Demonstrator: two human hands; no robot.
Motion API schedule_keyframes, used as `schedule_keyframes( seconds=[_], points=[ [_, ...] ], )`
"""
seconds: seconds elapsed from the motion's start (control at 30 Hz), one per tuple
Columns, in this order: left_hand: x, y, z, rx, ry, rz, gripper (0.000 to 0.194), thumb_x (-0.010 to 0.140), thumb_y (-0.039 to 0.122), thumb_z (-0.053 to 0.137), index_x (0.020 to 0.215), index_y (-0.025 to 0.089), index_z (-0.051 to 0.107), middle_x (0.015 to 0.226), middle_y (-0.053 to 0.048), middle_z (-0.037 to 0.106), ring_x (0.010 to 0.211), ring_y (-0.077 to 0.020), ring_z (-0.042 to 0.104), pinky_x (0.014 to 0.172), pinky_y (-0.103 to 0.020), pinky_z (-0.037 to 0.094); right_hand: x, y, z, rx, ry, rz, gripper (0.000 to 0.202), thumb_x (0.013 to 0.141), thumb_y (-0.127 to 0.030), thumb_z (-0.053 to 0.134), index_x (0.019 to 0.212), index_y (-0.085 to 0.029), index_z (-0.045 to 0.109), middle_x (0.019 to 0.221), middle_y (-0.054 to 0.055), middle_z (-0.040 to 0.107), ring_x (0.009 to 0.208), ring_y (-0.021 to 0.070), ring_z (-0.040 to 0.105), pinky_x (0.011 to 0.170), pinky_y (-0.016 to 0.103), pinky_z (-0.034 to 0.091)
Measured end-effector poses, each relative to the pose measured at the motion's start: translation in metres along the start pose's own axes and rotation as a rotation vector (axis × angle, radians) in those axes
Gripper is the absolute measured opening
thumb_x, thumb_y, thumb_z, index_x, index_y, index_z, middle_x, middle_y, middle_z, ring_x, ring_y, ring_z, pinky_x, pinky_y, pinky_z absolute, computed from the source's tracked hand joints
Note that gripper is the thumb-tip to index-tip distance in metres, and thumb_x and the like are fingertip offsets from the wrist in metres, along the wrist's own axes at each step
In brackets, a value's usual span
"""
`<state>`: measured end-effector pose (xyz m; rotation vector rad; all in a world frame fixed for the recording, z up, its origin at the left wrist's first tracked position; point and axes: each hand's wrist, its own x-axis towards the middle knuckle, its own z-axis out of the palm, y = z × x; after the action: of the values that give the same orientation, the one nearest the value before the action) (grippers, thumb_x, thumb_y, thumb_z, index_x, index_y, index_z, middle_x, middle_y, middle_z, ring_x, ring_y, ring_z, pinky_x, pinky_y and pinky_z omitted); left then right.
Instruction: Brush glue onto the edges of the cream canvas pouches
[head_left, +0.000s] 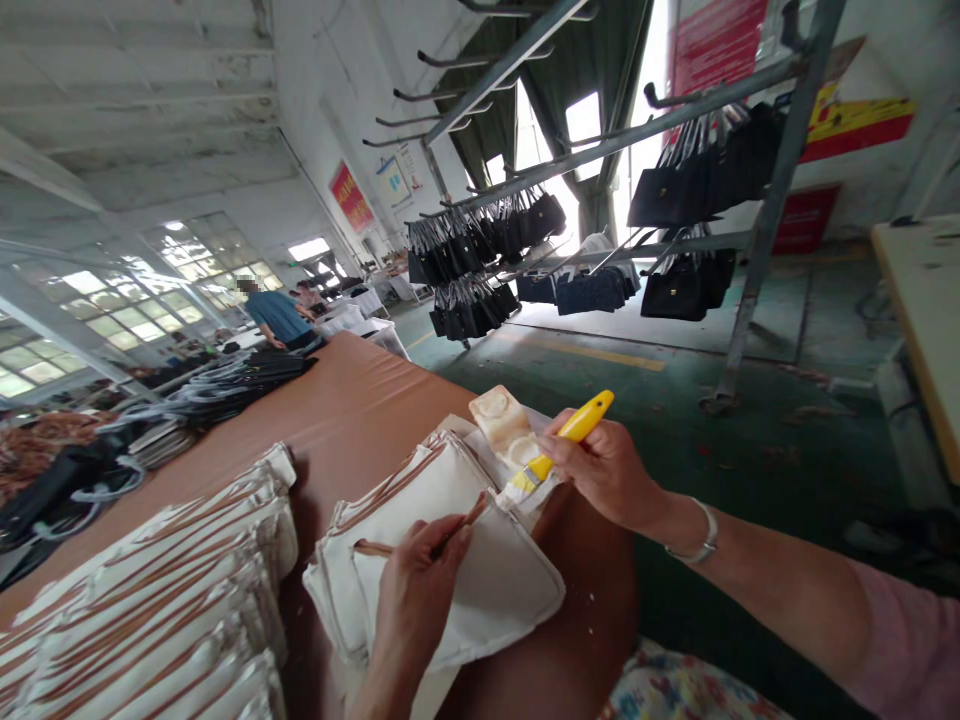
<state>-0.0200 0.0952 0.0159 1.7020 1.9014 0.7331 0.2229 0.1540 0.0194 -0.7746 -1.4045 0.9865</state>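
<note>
A stack of white pieces with brown strips (pixel 172 600) fills the near left of the brown-covered table (pixel 360 385), with dark bags (pixel 225 390) heaped beyond it. Across the green floor, a metal rack (pixel 757 250) carries black handbags (pixel 682 190); a person in a blue shirt (pixel 276 315) is farther back. A pale, stained container (pixel 499 415) sits at the table's edge, just beyond the work.

The white bag pieces (pixel 495 590) lie overlapped on the table before the wearer, smooth, with rounded corners and stitched-looking edges. The left hand (pixel 424 575) rests over them, its grip pinched on a thin brown strip (pixel 373 547). The right hand's (pixel 607 470) grip is closed around a yellow-handled brush (pixel 589 418), bristles pointing down.

The left hand covers the strip's middle; whether the bristles touch the container or the white edge is unclear.
</note>
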Motion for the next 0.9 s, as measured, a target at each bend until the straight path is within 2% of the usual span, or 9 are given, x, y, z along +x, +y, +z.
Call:
schedule_keyframes(
  seconds=[0.1, 0.27, 0.43, 0.5, 0.6, 0.67, 0.77, 0.9],
  points=[
    [-0.009, 0.003, 0.002, -0.013, -0.036, 0.009, 0.033, 0.083, 0.05, 0.058, 0.099, 0.027, 0.076, 0.082, -0.002, 0.066, 0.077, -0.02, 0.062, 0.068, -0.028, 0.045, 0.003, 0.003, 0.008, -0.118, -0.052, -0.056, 0.023, 0.091, -0.031, 0.057, 0.073, -0.016, 0.057, 0.061, -0.002, 0.051, 0.054, 0.0111, 0.046, 0.053, 0.023, 0.037],
    [-0.019, 0.005, 0.002, -0.023, -0.044, 0.024, 0.032, 0.086, 0.049, 0.056, 0.098, 0.027, 0.075, 0.085, -0.002, 0.066, 0.079, -0.0198, 0.061, 0.069, -0.028, 0.045, 0.006, -0.001, 0.004, -0.214, 0.05, -0.117, 0.02, 0.091, -0.031, 0.056, 0.077, -0.017, 0.059, 0.069, 0.001, 0.055, 0.059, 0.0134, 0.05, 0.057, 0.025, 0.039],
    [-0.022, 0.006, 0.004, -0.001, -0.055, 0.037, 0.032, 0.088, 0.048, 0.055, 0.1, 0.026, 0.075, 0.08, -0.001, 0.062, 0.077, -0.0189, 0.06, 0.067, -0.027, 0.044, -0.008, -0.008, 0.006, -0.26, -0.096, -0.142, 0.028, 0.091, -0.036, 0.058, 0.068, -0.02, 0.055, 0.067, 0.002, 0.057, 0.06, 0.0156, 0.052, 0.06, 0.027, 0.041],
    [-0.026, 0.008, 0.005, -0.005, -0.054, 0.054, 0.03, 0.088, 0.046, 0.056, 0.099, 0.026, 0.075, 0.079, -0.001, 0.06, 0.075, -0.0181, 0.06, 0.065, -0.026, 0.044, -0.009, -0.005, 0.006, -0.265, -0.072, -0.146, 0.03, 0.091, -0.038, 0.057, 0.066, -0.02, 0.054, 0.068, 0.003, 0.06, 0.062, 0.0163, 0.054, 0.062, 0.028, 0.042],
    [-0.038, 0.009, 0.007, -0.025, -0.065, 0.118, 0.026, 0.089, 0.042, 0.056, 0.101, 0.027, 0.074, 0.08, -0.001, 0.061, 0.074, -0.0169, 0.06, 0.064, -0.024, 0.044, -0.005, -0.001, -0.001, -0.187, 0.076, -0.073, 0.028, 0.092, -0.04, 0.056, 0.074, -0.019, 0.059, 0.067, 0.002, 0.058, 0.059, 0.0148, 0.052, 0.058, 0.026, 0.042],
    [-0.048, 0.01, 0.007, -0.045, -0.07, 0.18, 0.023, 0.09, 0.039, 0.056, 0.102, 0.029, 0.073, 0.084, -0.001, 0.062, 0.076, -0.0165, 0.06, 0.066, -0.024, 0.045, -0.002, 0.0, -0.007, -0.106, 0.111, -0.009, 0.028, 0.092, -0.041, 0.056, 0.075, -0.018, 0.059, 0.063, 0.0, 0.055, 0.056, 0.0136, 0.05, 0.056, 0.025, 0.041],
    [-0.059, 0.01, 0.006, -0.047, -0.058, 0.243, 0.019, 0.089, 0.035, 0.058, 0.099, 0.028, 0.073, 0.089, -0.001, 0.064, 0.08, -0.0159, 0.062, 0.069, -0.023, 0.047, -0.006, 0.0, -0.01, 0.017, 0.012, 0.107, 0.032, 0.089, -0.042, 0.059, 0.069, -0.017, 0.057, 0.056, -0.002, 0.051, 0.052, 0.0113, 0.046, 0.052, 0.023, 0.037],
    [-0.064, 0.013, 0.005, -0.012, -0.043, 0.274, 0.016, 0.089, 0.033, 0.06, 0.096, 0.027, 0.073, 0.091, -0.002, 0.066, 0.081, -0.016, 0.064, 0.071, -0.023, 0.05, -0.02, -0.007, -0.004, 0.212, -0.153, 0.306, 0.031, 0.087, -0.041, 0.061, 0.069, -0.016, 0.056, 0.05, -0.005, 0.045, 0.045, 0.0078, 0.036, 0.044, 0.021, 0.028]
  ],
)
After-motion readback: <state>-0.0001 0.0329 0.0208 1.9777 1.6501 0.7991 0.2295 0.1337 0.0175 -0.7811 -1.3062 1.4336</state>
